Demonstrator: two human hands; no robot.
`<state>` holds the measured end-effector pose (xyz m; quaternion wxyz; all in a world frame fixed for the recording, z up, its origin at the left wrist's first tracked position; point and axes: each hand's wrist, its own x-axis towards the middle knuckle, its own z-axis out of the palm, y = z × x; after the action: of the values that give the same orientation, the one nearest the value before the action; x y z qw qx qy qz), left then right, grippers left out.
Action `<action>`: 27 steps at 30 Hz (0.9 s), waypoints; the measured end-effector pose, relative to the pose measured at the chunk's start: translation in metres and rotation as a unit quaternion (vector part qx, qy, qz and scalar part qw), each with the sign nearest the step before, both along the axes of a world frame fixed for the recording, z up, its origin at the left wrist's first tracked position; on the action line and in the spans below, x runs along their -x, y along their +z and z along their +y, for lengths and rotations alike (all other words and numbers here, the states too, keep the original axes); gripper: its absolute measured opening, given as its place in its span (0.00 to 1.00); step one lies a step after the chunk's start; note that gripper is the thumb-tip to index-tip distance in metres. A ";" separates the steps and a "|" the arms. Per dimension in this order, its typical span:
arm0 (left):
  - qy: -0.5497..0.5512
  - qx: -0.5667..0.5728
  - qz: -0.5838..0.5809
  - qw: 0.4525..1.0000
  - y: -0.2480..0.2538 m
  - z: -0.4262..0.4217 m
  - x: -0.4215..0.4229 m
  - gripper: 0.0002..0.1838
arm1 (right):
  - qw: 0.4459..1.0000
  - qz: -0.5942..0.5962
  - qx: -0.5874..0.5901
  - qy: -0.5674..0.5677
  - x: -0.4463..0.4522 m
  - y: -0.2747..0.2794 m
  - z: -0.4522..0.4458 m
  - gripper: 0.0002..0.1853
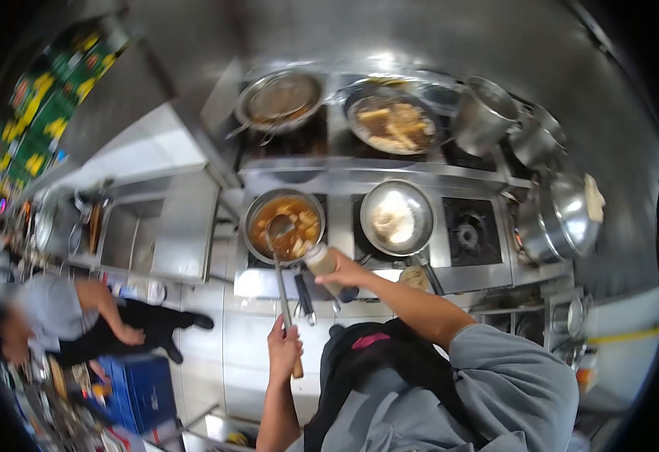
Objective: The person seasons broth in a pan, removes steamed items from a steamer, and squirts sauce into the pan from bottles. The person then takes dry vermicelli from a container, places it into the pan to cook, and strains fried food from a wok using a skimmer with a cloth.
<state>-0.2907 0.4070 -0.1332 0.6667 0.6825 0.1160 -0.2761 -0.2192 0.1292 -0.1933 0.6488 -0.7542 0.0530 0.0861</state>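
My left hand (285, 346) is closed round the handle of a long ladle (282, 286). The ladle's bowl rests in a pan of orange-brown stew (285, 226) with pale chunks, on the front left burner. My right hand (344, 271) grips a pale bottle (321, 260), tilted with its upper end near the pan's lower right rim. Whether anything flows from it cannot be made out. Right of the stew stands an empty-looking steel frying pan (398, 217), its dark handle pointing down toward me.
Behind are a strainer over a pot (279, 96) and a pan of frying food (392, 124). Steel pots (484, 113) stand at the back right, large bowls (563, 215) at the right. A sink (129, 233), a blue crate (142, 392) and another person (65, 313) are at the left.
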 end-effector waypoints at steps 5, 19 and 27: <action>-0.087 -0.285 -0.245 0.923 -0.013 0.002 -0.050 0.28 | 0.999 -0.007 0.031 0.011 0.035 0.015 -0.012 0.44; 0.138 0.272 0.208 0.929 0.000 -0.005 -0.053 0.12 | 0.979 0.186 -0.024 0.074 -0.017 0.003 -0.024 0.34; -0.099 -0.321 -0.285 0.897 0.012 0.014 -0.021 0.30 | 0.905 0.388 -0.164 0.057 -0.047 -0.009 -0.002 0.36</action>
<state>-0.2693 0.4210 -0.1216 0.3845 0.9171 -0.0653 -0.0820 -0.1723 0.1276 -0.2019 0.6855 -0.5457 0.2425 0.4165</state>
